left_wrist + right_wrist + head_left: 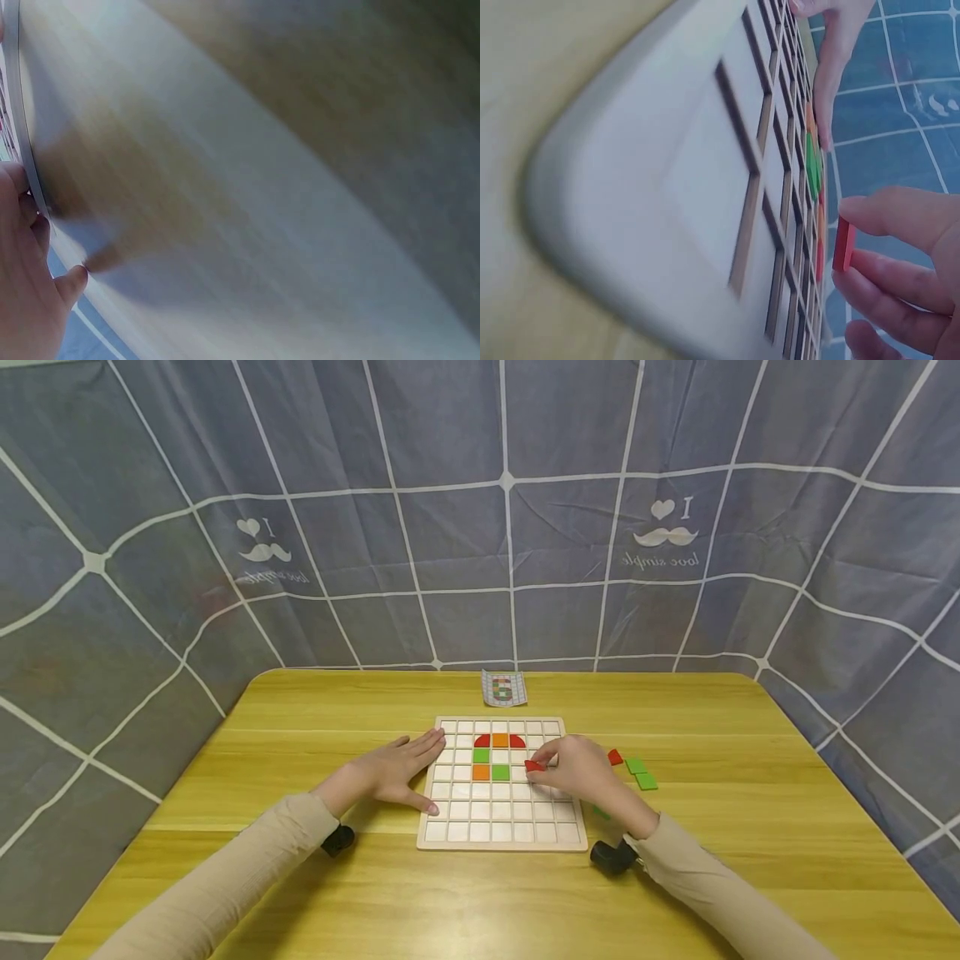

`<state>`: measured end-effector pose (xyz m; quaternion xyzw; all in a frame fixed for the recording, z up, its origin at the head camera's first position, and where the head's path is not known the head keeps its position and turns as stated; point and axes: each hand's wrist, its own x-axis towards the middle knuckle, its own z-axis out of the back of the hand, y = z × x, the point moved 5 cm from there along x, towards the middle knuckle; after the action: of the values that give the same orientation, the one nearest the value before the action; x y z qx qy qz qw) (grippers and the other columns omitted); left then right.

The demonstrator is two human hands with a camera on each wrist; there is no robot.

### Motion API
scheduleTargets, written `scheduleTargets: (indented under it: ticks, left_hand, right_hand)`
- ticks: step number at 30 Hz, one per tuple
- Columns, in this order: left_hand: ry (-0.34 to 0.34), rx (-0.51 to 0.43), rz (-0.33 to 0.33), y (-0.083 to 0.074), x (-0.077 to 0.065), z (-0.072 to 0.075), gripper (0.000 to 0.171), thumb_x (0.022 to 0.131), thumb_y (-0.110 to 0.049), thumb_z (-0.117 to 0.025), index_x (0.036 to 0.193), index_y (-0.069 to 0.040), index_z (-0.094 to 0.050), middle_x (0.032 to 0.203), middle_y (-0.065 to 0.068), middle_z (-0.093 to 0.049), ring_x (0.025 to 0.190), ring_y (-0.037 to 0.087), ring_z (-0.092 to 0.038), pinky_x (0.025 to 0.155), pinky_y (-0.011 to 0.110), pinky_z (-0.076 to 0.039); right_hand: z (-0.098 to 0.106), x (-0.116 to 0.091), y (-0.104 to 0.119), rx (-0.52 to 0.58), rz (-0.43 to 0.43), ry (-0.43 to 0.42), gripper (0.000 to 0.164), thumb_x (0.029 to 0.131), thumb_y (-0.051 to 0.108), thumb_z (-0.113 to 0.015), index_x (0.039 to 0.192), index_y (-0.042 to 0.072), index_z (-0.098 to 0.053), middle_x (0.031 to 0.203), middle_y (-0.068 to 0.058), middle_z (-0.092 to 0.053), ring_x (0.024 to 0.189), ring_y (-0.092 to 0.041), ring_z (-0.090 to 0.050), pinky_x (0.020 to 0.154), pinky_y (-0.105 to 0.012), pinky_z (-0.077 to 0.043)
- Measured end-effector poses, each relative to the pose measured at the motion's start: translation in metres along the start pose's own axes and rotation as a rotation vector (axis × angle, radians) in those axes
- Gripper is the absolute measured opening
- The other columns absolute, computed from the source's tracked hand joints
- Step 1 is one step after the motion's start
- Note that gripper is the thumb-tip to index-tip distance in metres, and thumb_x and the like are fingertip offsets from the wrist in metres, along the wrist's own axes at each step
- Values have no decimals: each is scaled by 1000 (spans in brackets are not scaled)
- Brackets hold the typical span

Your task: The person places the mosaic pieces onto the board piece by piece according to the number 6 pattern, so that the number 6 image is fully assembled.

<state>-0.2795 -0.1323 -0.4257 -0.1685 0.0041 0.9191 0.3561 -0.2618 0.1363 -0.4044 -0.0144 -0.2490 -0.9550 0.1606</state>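
A pale wooden grid board (501, 844) lies on the table. My left hand (401, 769) rests at its left edge, fingers extended and thumb spread, touching the rim. Over the board's right half, my right hand (583, 770) pinches a red tile (844, 244) between thumb and fingers, held above the cells. Set in the upper cells are two red rounded-corner tiles (482, 741) with an orange tile (500, 740) between them. Below sit a green tile (481, 756), another orange tile (481, 772) and, to its right, another green tile (500, 772).
Beyond the board lies a small printed card (503, 689) with a coloured grid pattern. Right of the right hand are a loose red tile (615, 757) and two green tiles (646, 781); another green piece (601, 812) is partly hidden by the right wrist. A grey curtain (465, 535) hangs behind the table.
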Motion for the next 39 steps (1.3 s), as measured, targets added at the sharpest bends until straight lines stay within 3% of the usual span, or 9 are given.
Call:
scheduleTargets:
  ticks: [19,39]
  left_hand:
    - [-10,-25,1,-3,-1,1,112,79,-73,-55,155,-7,-7,163,11,1,151,26,-4,121,52,-12]
    - [-3,-18,3,0,1,-1,113,79,-74,-55,155,-7,-5,163,11,2,151,26,-3,121,52,-12]
  right_hand:
    - [-13,11,13,23,-24,24,17,72,32,-83,81,18,-78,76,10,-73,67,-4,-61,54,-22,-44]
    - [-13,9,11,60,-7,76,15,75,19,-81,89,18,-78,81,8,-73,78,-7,-63,63,-25,-45]
